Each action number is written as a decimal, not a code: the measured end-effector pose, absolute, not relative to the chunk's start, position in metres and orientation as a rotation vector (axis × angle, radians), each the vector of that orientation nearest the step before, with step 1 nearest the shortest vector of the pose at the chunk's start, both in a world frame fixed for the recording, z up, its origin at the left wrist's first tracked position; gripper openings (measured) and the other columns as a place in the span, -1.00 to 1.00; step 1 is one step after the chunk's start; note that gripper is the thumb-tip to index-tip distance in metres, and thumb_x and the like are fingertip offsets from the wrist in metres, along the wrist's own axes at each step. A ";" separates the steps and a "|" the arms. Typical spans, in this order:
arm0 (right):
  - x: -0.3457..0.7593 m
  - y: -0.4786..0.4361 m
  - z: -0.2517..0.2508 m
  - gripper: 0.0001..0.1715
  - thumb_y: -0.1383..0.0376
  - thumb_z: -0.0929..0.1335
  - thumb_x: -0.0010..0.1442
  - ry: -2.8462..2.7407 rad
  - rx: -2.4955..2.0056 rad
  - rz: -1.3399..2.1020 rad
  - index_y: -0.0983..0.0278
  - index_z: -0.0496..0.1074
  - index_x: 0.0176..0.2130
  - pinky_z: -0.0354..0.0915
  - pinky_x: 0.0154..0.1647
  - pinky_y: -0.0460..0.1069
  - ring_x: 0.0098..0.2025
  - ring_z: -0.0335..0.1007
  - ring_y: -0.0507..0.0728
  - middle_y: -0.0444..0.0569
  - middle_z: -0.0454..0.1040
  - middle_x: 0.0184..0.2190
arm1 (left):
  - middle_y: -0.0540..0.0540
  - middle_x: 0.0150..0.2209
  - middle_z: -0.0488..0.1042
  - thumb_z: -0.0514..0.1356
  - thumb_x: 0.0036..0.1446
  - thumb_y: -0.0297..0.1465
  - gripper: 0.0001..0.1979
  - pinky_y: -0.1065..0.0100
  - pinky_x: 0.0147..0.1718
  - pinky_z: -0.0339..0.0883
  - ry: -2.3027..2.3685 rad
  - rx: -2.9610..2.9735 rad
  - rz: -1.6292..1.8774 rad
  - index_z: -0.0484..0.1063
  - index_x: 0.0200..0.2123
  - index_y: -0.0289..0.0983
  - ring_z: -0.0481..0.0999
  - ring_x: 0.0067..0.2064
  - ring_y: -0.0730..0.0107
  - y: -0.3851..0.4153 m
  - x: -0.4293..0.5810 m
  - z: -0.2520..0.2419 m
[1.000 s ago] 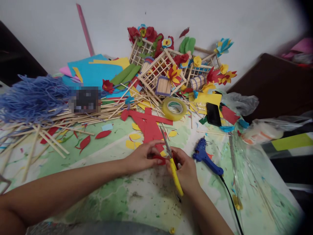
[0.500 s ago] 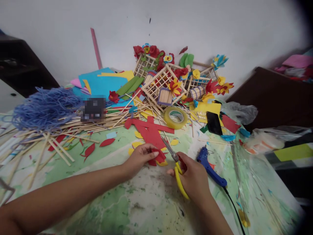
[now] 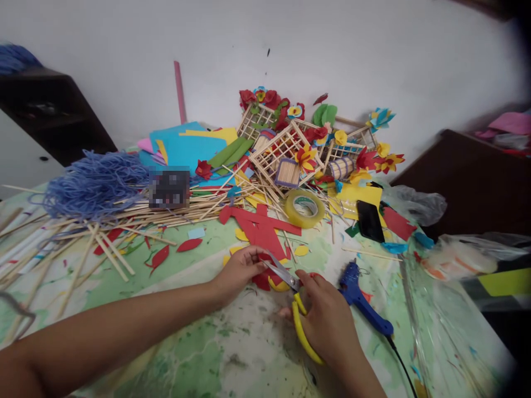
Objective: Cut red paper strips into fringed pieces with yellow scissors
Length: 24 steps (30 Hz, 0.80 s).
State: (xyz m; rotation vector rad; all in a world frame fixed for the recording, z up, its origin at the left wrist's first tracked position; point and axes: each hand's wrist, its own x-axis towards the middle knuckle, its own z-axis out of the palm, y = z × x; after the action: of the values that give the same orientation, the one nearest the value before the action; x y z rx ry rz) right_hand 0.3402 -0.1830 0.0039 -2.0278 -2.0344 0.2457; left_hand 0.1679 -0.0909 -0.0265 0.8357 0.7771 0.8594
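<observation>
My left hand pinches a small piece of red paper, mostly hidden behind the fingers and the scissors. In my right hand are yellow-handled scissors, their metal blades pointing up and left to the fingertips of my left hand. Beneath and beyond both hands lie red paper strips and red scraps. Yellow paper petals are scattered around them. A blue glue gun rests on the table to the right of my right hand, its black cord running toward me.
A roll of clear tape and a black phone lie beyond my hands. Farther back are stick frames with paper flowers, blue paper, wooden sticks and blue yarn. Plastic bags sit at the right.
The scissors have swung left, bringing the blades to the red paper at my left fingertips. The whole view has shifted slightly, so the scene sits lower and farther right.
</observation>
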 end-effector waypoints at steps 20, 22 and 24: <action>0.340 -0.181 0.007 -0.34 0.09 0.33 0.02 -2.058 -2.056 0.337 0.28 0.28 0.09 0.22 -0.28 -0.02 -0.25 0.34 0.17 0.04 0.41 -0.27 | -0.03 -0.39 0.47 0.34 -0.15 -0.38 -0.70 0.47 -0.36 0.29 0.795 0.922 0.859 0.36 -0.31 -0.33 0.44 -0.37 0.50 -0.090 0.165 -0.031; 0.340 -0.181 0.007 -0.32 0.08 0.34 0.01 -2.056 -2.060 0.335 0.27 0.28 0.09 0.23 -0.30 -0.03 -0.26 0.35 0.17 0.04 0.42 -0.26 | -0.02 -0.38 0.45 0.33 -0.14 -0.39 -0.68 0.48 -0.37 0.29 0.771 0.916 0.864 0.33 -0.29 -0.32 0.44 -0.37 0.50 -0.089 0.165 -0.032; 0.340 -0.181 0.007 -0.33 0.09 0.34 0.01 -2.056 -2.064 0.338 0.26 0.28 0.09 0.23 -0.32 -0.04 -0.26 0.35 0.17 0.04 0.43 -0.26 | -0.01 -0.37 0.44 0.33 -0.15 -0.40 -0.66 0.47 -0.37 0.29 0.750 0.910 0.868 0.31 -0.28 -0.31 0.45 -0.36 0.49 -0.089 0.165 -0.032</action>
State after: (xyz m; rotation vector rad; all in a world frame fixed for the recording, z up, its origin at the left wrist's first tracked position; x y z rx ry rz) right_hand 0.3403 -0.1812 0.0067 -2.0639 -2.0560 0.3379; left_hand 0.1648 -0.0893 -0.0318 0.9097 0.7499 0.8685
